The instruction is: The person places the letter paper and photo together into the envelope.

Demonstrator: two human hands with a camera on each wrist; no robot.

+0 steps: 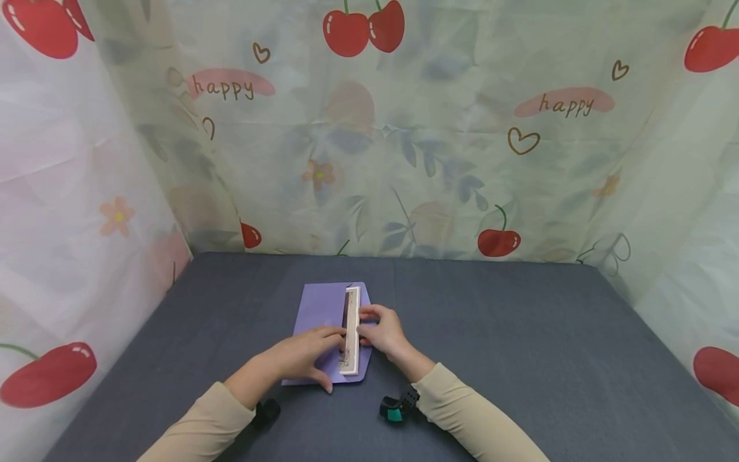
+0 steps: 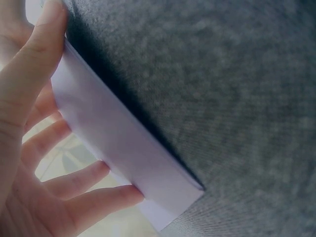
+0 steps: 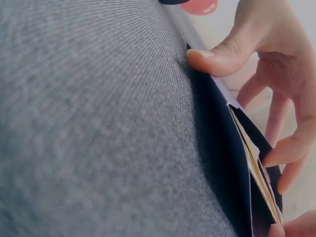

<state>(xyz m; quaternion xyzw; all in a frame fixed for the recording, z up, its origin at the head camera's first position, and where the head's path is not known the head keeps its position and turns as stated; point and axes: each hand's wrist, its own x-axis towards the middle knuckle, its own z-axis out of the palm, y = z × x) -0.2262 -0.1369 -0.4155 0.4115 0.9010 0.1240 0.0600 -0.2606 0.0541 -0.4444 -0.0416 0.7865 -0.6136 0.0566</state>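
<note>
A purple envelope lies on the table, its flap towards the right. A pale card with a patterned face and white border sticks out of its mouth; the rest is hidden inside. My left hand holds the envelope, thumb at the near edge, fingers over the top at the mouth. In the left wrist view some fingers of this hand rest spread on the envelope. My right hand pinches the card's right edge. The right wrist view shows the gaping mouth with cream layers inside.
Dark grey cloth covers the table. A printed curtain with cherries and the word happy hangs behind and on both sides. Black wrist gear with a green patch sits below my right wrist.
</note>
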